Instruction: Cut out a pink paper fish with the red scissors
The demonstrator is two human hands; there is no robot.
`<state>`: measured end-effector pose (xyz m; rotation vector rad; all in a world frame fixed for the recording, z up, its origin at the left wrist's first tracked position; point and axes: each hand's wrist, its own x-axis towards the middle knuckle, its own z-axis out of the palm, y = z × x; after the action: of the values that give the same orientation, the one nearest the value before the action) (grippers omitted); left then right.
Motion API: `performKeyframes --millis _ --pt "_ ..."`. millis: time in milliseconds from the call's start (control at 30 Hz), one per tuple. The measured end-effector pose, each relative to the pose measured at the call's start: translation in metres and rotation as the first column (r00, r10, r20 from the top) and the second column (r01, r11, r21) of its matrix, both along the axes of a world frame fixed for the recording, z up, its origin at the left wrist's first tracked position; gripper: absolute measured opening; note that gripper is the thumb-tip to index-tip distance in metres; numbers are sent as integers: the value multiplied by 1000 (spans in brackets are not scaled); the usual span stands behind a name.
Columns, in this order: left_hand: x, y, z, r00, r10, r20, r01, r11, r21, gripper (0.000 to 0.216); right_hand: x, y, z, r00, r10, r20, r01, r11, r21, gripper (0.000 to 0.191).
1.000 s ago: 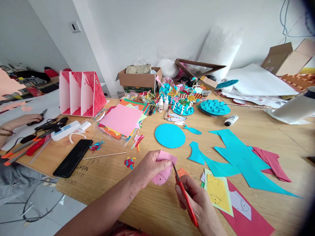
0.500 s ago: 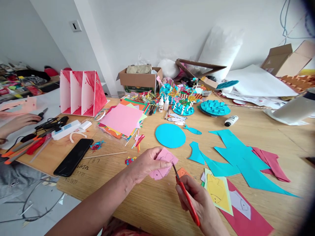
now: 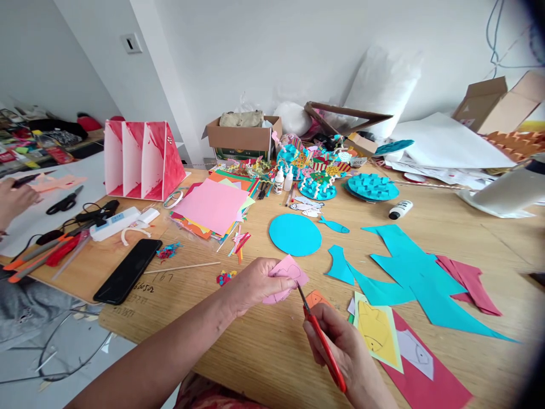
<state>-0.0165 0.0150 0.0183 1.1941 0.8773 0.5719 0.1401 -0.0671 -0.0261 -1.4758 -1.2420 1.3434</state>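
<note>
Between thumb and fingers my left hand (image 3: 255, 284) pinches a small piece of pink paper (image 3: 293, 268) with a drawn outline on it. Red-handled scissors (image 3: 320, 335) are gripped in my right hand (image 3: 340, 341), their blade tips at the pink paper's right edge. Just right of them lie an orange paper piece (image 3: 317, 297), a yellow paper with a fish drawn on it (image 3: 374, 326), and a lilac fish drawing (image 3: 416, 353) on a red sheet (image 3: 443, 386). Beyond my hands are a blue paper disc (image 3: 295, 235) and a blue paper fish (image 3: 335, 225).
Blue paper offcuts (image 3: 409, 267) spread to the right. A stack of coloured paper (image 3: 213, 205), a black phone (image 3: 128, 271) and glue bottles (image 3: 279, 182) are also on the table. At far left another person's hand (image 3: 15, 201) is near black scissors (image 3: 65, 201).
The pink paper has turned slightly in my left hand, while the scissors stay at its edge. The other person's hand has moved left and away from the black scissors, now lying on the table.
</note>
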Motion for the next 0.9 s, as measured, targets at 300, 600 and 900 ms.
performKeyframes --millis 300,600,900 --pt "-1 5 9 996 -68 -58 68 998 -2 32 2 0 -8 997 11 82 -15 999 48 27" --pt "2 7 14 996 -77 -38 77 997 8 33 3 3 -2 999 42 33 -42 999 18 20" --pt "3 7 11 997 -79 -25 79 997 23 30 4 3 -3 998 53 29 -54 998 26 22"
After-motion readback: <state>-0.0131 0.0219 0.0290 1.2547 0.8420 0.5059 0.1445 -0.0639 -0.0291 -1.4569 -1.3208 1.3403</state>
